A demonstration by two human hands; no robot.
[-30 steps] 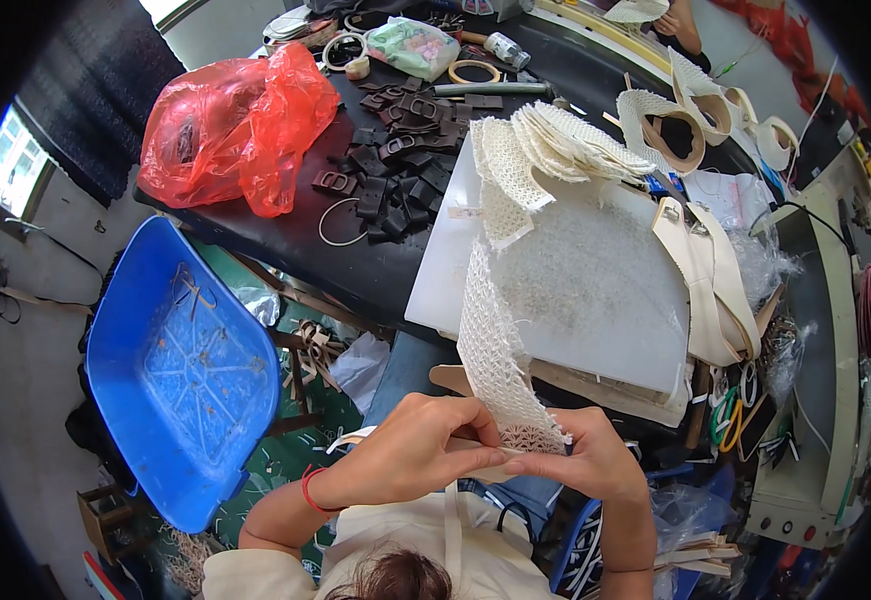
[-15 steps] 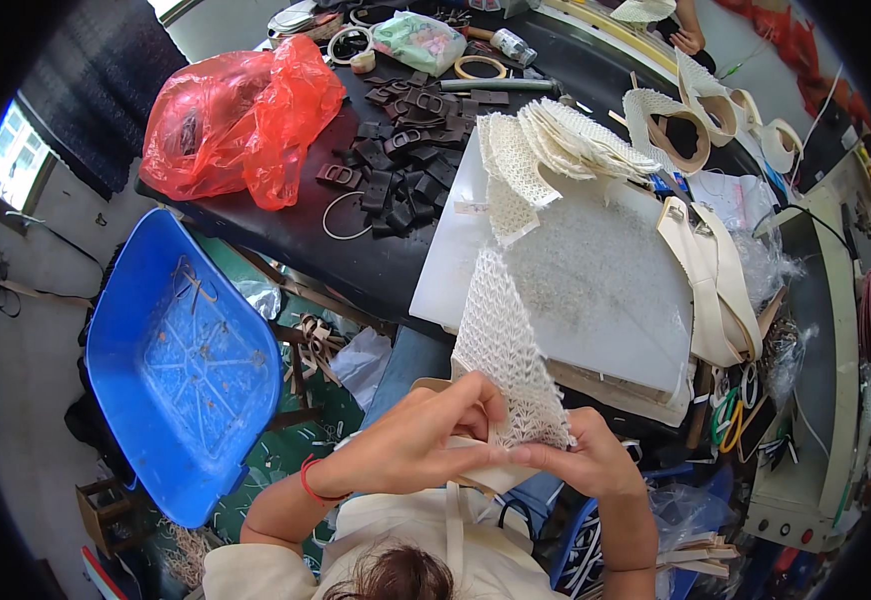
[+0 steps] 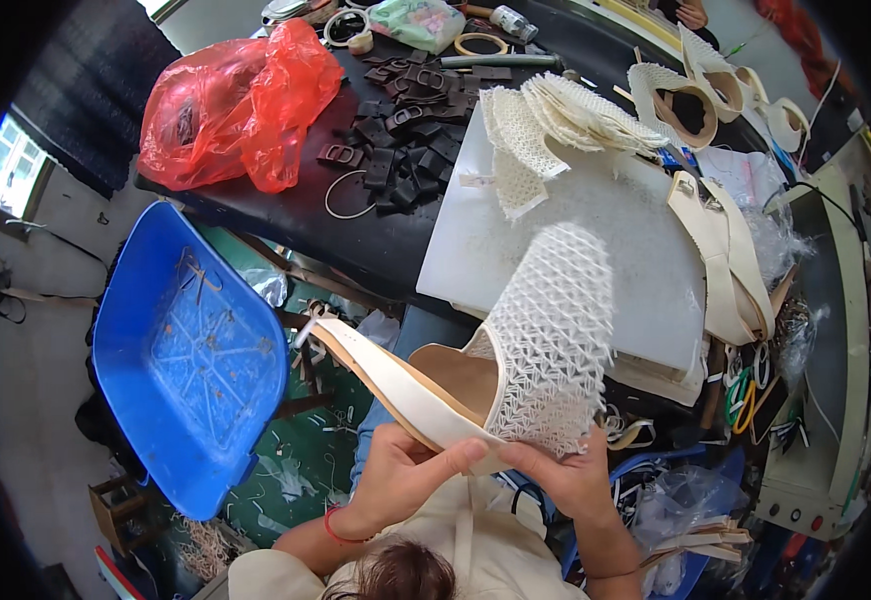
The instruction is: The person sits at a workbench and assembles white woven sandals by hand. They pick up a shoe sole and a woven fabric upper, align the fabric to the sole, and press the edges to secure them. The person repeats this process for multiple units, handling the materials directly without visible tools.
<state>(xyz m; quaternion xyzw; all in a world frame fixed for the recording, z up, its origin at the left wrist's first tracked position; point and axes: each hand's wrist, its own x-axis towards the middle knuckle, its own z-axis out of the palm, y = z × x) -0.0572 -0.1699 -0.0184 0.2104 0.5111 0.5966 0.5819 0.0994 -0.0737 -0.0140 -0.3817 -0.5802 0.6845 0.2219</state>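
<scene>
Leftmost, a blue plastic chair (image 3: 191, 360) is seen off the black table's (image 3: 286, 215) near edge, with a red plastic bag (image 3: 236, 105) at the table's left end. Nearer, a cream sole (image 3: 386, 385) is gripped by the left hand (image 3: 406, 475), fingers closed around it. A white mesh upper (image 3: 551, 340) attached to it is pinched by the right hand (image 3: 566, 475), below the white board's (image 3: 576, 225) near edge.
</scene>
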